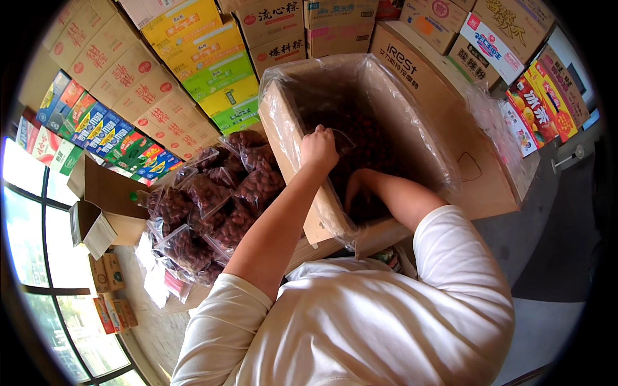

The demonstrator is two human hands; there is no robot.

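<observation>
A large cardboard box (pixel 283 122), lined with clear plastic film, stands open in front of me with dark red dried dates (pixel 380 138) inside. Over its left part my left hand (pixel 320 147) is closed on what looks like the edge of a clear plastic bag (pixel 346 139); most of the bag is lost in the shade. My right hand (pixel 355 192) reaches down into the box among the dates, and its fingers are hidden. To the left of the box lies a pile of clear zip bags (pixel 222 193) filled with dates.
Left of the pile is an open carton (pixel 112 193). Stacked cartons (pixel 129 77) and yellow and green boxes (pixel 206 51) rise behind. A big flat carton (pixel 473 174) and crumpled plastic film (pixel 492 122) lie to the right. Windows (pixel 64 276) line the far left.
</observation>
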